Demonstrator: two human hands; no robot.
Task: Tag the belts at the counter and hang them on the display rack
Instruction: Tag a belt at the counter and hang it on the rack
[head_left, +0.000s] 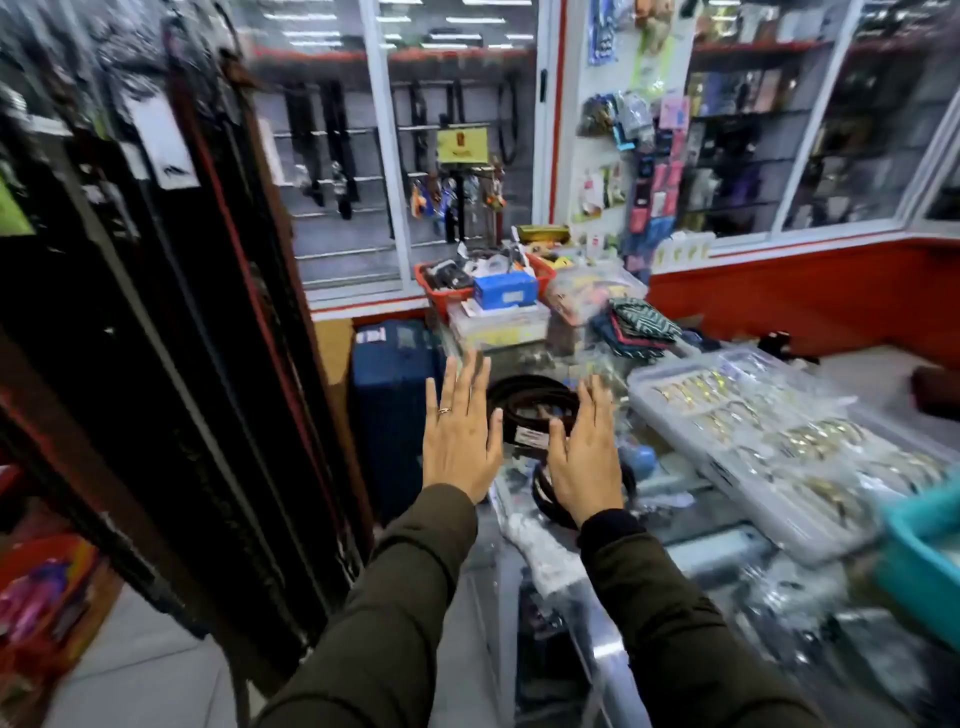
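Both my hands are raised flat, fingers spread, over the near end of a glass counter (691, 551). My left hand (460, 431) wears a ring and holds nothing. My right hand (584, 457) is empty too. Between and beyond them lies a coiled dark belt (530, 402) with a white tag on it. A second coiled belt (545, 499) shows partly under my right hand. At the left hangs the display rack (171, 322), full of long dark and brown belts, some with white tags.
Clear plastic boxes of buckles (769, 441) fill the counter's right side, with a teal bin (919, 551) at the edge. A red basket (447, 291), blue box (504, 291) and folded cloths sit at the far end. A blue suitcase (395, 395) stands beside the counter.
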